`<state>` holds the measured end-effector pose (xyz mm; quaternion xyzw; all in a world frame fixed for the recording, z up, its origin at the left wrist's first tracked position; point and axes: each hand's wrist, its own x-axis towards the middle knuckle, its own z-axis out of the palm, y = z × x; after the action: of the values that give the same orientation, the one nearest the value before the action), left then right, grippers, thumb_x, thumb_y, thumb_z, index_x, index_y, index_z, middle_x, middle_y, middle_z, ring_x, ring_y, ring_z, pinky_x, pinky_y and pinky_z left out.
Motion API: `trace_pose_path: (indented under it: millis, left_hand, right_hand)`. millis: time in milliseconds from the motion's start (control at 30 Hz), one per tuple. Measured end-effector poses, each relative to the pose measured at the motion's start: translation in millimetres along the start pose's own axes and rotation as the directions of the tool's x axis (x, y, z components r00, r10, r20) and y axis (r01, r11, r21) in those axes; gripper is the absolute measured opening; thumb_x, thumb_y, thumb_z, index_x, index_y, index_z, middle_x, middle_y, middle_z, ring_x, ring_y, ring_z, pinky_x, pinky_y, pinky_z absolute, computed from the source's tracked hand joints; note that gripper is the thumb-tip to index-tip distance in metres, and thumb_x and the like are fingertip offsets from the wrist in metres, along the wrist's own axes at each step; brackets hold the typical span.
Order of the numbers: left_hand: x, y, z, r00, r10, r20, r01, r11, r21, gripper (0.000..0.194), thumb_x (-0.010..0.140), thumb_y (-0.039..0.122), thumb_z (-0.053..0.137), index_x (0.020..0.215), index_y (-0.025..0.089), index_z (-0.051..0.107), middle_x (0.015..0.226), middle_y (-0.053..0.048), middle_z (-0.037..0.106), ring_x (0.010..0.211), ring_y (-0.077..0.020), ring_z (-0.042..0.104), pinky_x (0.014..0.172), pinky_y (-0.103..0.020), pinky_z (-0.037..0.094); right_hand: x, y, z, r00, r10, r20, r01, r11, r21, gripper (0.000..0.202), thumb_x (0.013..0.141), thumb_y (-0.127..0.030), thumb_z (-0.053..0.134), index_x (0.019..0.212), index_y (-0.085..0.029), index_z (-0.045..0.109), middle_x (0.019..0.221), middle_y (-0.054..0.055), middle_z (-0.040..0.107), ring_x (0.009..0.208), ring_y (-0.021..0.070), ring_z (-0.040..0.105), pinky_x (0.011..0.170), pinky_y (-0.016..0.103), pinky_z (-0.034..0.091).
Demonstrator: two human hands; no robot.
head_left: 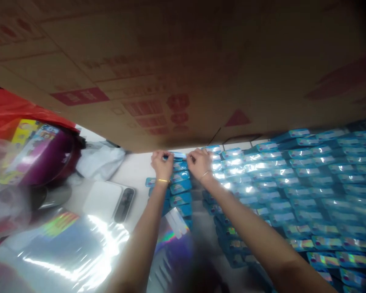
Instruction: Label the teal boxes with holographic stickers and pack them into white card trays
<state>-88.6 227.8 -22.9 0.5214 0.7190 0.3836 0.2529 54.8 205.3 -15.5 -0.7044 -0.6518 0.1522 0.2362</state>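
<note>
My left hand (162,166), with a gold bracelet at its wrist, pinches the left end of a small blue packet (179,155). At the packet's right end, the fingers of my right hand (200,163) are also closed on it. A pale, shiny strip shows along the packet's top. Just below it, between my forearms, runs a column of similar blue packets (180,186). A shiny holographic sheet with white strips (177,223) lies nearer to me, partly beside my left forearm. The fingertips are small and blurred.
Many rows of blue packets (311,193) cover the right side. A large cardboard box (158,89) stands along the back. To the left are a white device with a dark panel (105,201), clear shiny plastic (76,248), a purple object (53,152) and a red bag (21,103).
</note>
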Motion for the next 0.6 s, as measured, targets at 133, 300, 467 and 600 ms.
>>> trace_pose_path:
  millis: [133,300,467,600]
  left_hand:
    - [0,-5,4.1,1.000,-0.024,0.003,0.024,0.993,0.112,0.008,0.073,0.026,0.067,0.068,0.021,0.062,0.094,-0.004,0.056,0.101,-0.0247,0.052,0.095,-0.041,0.038]
    - [-2,-3,6.3,0.999,-0.034,0.040,0.024,0.976,0.218,0.008,0.076,0.027,0.064,0.071,0.021,0.063,0.100,-0.005,0.056,0.105,-0.0273,0.050,0.096,-0.046,0.034]
    - [-1,-1,2.9,0.995,-0.098,0.009,0.092,0.959,0.269,0.034,0.071,0.032,0.070,0.101,0.023,0.058,0.114,-0.006,0.053,0.109,-0.0268,0.051,0.096,-0.046,0.036]
    - [13,-23,7.3,0.953,-0.295,0.064,0.292,0.955,0.054,0.084,0.058,0.033,0.081,0.130,0.023,0.040,0.123,-0.010,0.049,0.107,-0.0255,0.055,0.093,-0.042,0.042]
  right_hand:
    - [0,3,9,0.999,0.008,0.037,-0.006,0.999,-0.054,0.028,0.090,-0.031,0.047,0.074,-0.020,0.068,0.082,0.007,0.063,0.090,0.0248,0.049,0.086,0.041,0.025]
    - [1,3,18,0.999,0.013,0.053,-0.008,0.996,-0.090,0.029,0.090,-0.031,0.047,0.074,-0.020,0.070,0.084,0.008,0.064,0.091,0.0253,0.047,0.087,0.043,0.023]
    - [2,2,16,0.999,0.042,0.032,-0.039,0.995,-0.088,0.027,0.088,-0.033,0.053,0.102,-0.019,0.070,0.098,0.009,0.065,0.099,0.0273,0.045,0.089,0.042,0.022]
    - [-2,-6,12,0.995,-0.013,0.099,0.023,0.995,-0.098,0.024,0.088,-0.027,0.050,0.096,-0.020,0.072,0.096,0.008,0.064,0.097,0.0259,0.045,0.089,0.042,0.022]
